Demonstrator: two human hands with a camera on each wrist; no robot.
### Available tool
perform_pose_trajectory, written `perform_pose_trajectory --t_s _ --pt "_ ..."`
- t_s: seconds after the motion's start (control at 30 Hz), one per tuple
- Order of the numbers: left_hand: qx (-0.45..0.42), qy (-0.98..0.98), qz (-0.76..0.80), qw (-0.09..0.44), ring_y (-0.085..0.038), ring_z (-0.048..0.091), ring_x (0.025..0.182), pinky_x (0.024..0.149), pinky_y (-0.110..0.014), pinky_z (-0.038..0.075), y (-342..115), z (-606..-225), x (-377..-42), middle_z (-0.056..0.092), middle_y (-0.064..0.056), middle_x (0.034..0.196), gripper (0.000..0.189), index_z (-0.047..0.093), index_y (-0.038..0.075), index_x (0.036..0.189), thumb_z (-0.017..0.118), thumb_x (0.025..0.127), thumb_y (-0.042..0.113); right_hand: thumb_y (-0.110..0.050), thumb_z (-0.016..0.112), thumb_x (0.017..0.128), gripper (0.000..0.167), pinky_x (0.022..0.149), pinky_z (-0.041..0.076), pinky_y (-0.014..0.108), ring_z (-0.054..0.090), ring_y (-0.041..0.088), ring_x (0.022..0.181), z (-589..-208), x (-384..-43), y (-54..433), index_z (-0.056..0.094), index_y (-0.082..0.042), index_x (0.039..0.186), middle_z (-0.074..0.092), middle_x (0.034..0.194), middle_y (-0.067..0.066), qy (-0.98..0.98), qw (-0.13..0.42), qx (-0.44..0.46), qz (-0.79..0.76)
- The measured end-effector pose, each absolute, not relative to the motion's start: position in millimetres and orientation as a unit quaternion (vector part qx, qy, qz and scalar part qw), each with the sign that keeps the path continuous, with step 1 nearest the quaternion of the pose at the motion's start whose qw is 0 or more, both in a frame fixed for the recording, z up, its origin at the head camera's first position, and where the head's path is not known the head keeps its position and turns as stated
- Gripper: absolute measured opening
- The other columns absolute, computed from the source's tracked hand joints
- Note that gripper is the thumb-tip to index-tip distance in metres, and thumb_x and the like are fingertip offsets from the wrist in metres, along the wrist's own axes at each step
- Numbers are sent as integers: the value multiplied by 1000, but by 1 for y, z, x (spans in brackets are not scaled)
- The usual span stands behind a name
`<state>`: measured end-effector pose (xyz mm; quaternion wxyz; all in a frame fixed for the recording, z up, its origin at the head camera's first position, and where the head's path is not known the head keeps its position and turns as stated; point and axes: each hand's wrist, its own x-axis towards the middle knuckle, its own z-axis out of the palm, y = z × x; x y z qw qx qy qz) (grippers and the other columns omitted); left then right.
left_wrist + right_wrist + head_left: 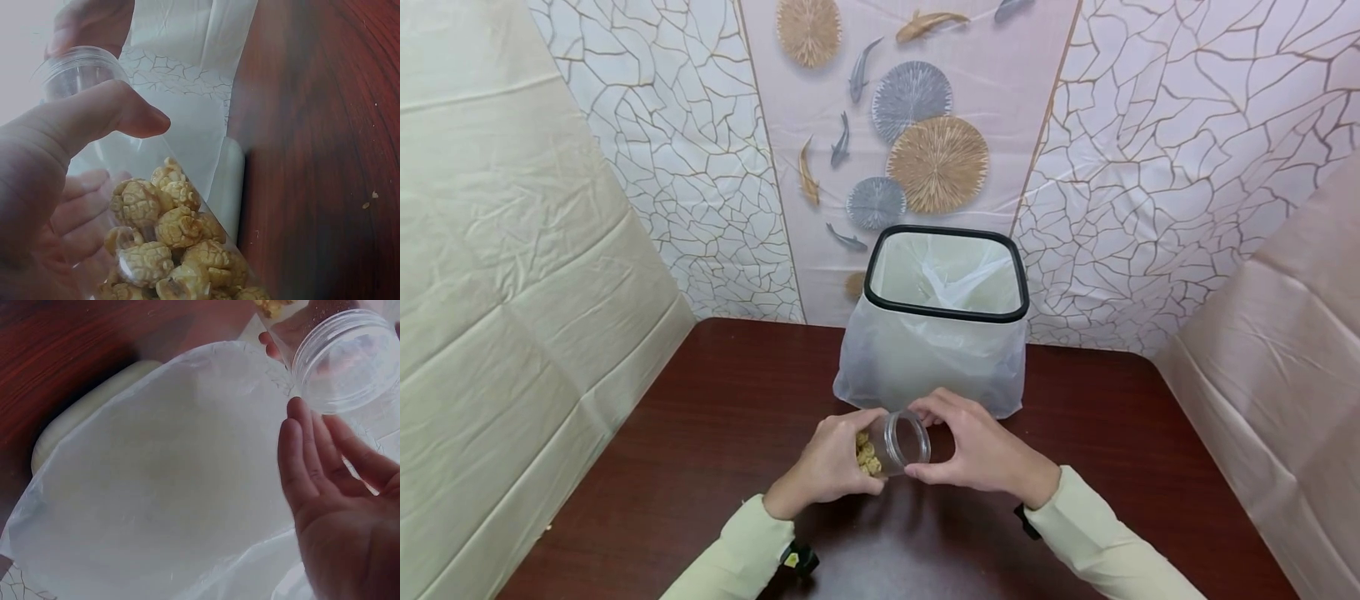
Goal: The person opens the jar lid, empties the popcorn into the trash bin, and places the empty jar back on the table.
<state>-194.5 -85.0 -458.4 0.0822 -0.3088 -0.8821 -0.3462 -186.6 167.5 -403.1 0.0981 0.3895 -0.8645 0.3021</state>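
A clear plastic jar [880, 443] with caramel popcorn [867, 454] inside is held tipped on its side over the table, its round rim [907, 440] facing right. My left hand [823, 458] grips the jar's body, thumb across the near side and fingers behind it. In the left wrist view the popcorn [181, 250] lies gathered toward the jar's bottom. My right hand [981, 446] holds the rim end between thumb and fingertips. The right wrist view has its fingertips [297, 409] right at the threaded rim [350, 359]; the thumb is hidden there.
Just beyond the hands stands a pale bin [928, 358] lined with a translucent white bag, a black ring [947, 314] round its top. Small crumbs [370, 200] lie on the dark red-brown table [722, 400]. Fabric walls [512, 292] enclose the sides and back.
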Motion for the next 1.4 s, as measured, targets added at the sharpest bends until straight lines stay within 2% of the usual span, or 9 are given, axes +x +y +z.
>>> perform_pose_trajectory --t_s 0.17,0.37,0.5,0.6,0.73,0.9,1.03,1.2,1.4 --pt "-315 -880 -345 81 -12 70 93 81 -26 57 -85 -458 -194 74 7 110 77 68 18 131 98 60 22 -33 97 74 79 100 58 36 65 15 120 -397 -185 173 62 -7 140 63 134 1 -859 97 428 264" --pt "-320 -879 -344 85 -12 71 94 82 -28 58 -84 -457 -196 75 7 112 76 68 17 130 97 60 22 -51 92 77 94 107 55 44 60 20 132 -388 -178 176 52 -10 152 58 147 3 -883 76 396 238" --pt "-322 -878 -343 90 -16 71 93 81 -27 58 -83 -456 -197 74 7 109 75 69 18 128 98 59 21 -65 81 83 91 102 57 45 65 20 123 -384 -177 174 55 -7 149 64 138 4 -905 63 348 237" --pt "-321 -880 -338 93 -15 70 90 79 -25 56 -83 -455 -196 74 8 106 75 69 20 126 99 58 21 -68 76 86 85 93 59 40 67 15 107 -385 -177 171 62 -4 141 68 121 2 -915 66 329 224" --pt "-319 -882 -334 91 -14 70 90 80 -25 56 -82 -454 -196 74 7 107 75 68 20 127 98 58 22 -63 78 87 68 83 57 29 63 5 92 -390 -178 168 69 -9 128 67 104 -4 -913 69 330 229" --pt "-322 -879 -342 85 -17 71 93 82 -27 58 -80 -453 -195 74 6 109 75 68 18 129 98 60 21 -52 81 88 53 81 58 26 64 3 91 -395 -179 168 69 -13 122 67 101 -6 -898 72 348 257" --pt "-325 -880 -333 96 -14 70 93 82 -26 57 -80 -454 -196 73 9 108 75 68 20 128 97 59 22 -43 87 84 61 89 59 30 67 8 100 -398 -181 170 66 -9 130 66 112 -6 -881 87 383 264" --pt "-327 -879 -332 101 -11 69 90 79 -23 56 -81 -455 -198 72 11 106 73 68 20 126 96 59 23 -30 95 76 81 102 58 36 65 15 121 -398 -184 175 58 -7 144 65 135 1 -856 121 436 250" --pt "-329 -877 -332 109 -10 67 87 77 -22 55 -82 -453 -201 73 10 104 72 69 19 125 97 58 23 -48 92 78 94 107 56 43 60 20 135 -390 -183 177 50 -11 154 59 148 4 -868 138 415 235"
